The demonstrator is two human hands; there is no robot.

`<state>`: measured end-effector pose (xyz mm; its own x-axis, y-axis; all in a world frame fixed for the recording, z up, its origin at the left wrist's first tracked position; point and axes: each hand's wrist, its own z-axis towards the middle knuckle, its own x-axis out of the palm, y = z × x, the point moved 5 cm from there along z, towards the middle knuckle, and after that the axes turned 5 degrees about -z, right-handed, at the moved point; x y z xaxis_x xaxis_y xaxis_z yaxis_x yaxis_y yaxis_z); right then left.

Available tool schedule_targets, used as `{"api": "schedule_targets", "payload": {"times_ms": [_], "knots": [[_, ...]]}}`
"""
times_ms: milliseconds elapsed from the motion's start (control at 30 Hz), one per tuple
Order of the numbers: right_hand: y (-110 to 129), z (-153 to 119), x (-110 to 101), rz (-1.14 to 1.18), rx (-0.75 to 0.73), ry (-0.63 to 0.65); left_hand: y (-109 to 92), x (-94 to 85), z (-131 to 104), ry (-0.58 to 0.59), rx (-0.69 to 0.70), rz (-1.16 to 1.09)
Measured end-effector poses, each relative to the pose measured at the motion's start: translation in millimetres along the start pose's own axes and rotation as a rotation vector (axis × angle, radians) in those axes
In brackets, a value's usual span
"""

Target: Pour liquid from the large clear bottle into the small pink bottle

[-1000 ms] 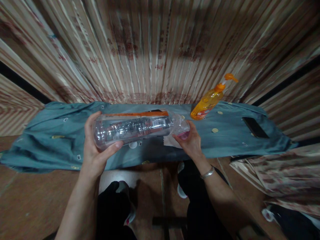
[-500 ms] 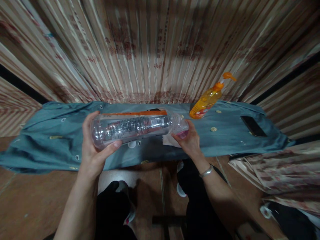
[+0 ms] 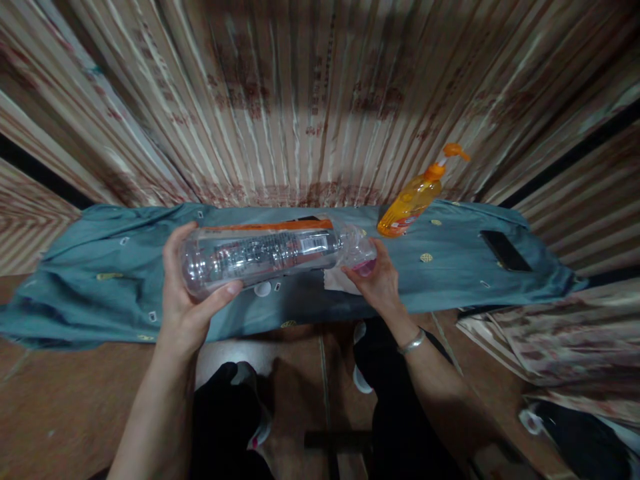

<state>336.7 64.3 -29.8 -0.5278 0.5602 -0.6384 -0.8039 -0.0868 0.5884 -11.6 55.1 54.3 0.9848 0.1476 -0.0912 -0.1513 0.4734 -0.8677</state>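
A large clear plastic bottle (image 3: 265,257) with an orange-edged printed label lies tilted in the air, its neck pointing right and slightly lower than its base. My left hand (image 3: 187,293) is closed around the base end, thumb along the near side. At the neck end, my right hand (image 3: 376,279) is closed on a small clear container (image 3: 365,257) with pink in its lower part. The bottle's mouth meets this container; the exact join is hard to make out. Below the bottle lie a white round piece (image 3: 263,289) and a pale cloth or tissue (image 3: 340,281), partly hidden.
A teal patterned cloth (image 3: 100,287) covers the long narrow table. An orange pump bottle (image 3: 410,205) stands at the back right, and a dark phone (image 3: 505,251) lies farther right. Behind hangs a striped curtain (image 3: 300,120). Part of a dark object (image 3: 306,219) shows behind the bottle.
The view has shifted very slightly. Both hands keep their grip, and the bottle and small container stay in nearly the same position.
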Motion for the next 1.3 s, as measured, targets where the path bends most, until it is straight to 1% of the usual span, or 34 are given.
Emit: {"api": "schedule_targets", "payload": {"times_ms": [133,467,667,967,1133,1300], "knots": [[-0.6,0.3,0.0,-0.005,0.008,0.014,1.3,-0.8,0.4,0.004,0.002,0.006],[-2.6,-0.1,0.5,-0.003,-0.005,0.000,0.8,-0.7,0.1,-0.018,-0.032,-0.020],[-2.2,0.3,0.3,0.005,-0.013,0.005,0.2,-0.1,1.1,-0.003,0.001,0.010],[-2.1,0.1,0.0,-0.005,-0.003,-0.006,1.5,-0.8,0.4,-0.015,-0.028,-0.018],[-3.3,0.1,1.1,0.003,-0.007,0.012,-0.5,0.5,1.3,0.000,-0.003,0.007],[-2.5,0.3,-0.2,0.007,-0.005,0.003,-2.2,2.1,1.5,0.010,0.017,0.010]]}}
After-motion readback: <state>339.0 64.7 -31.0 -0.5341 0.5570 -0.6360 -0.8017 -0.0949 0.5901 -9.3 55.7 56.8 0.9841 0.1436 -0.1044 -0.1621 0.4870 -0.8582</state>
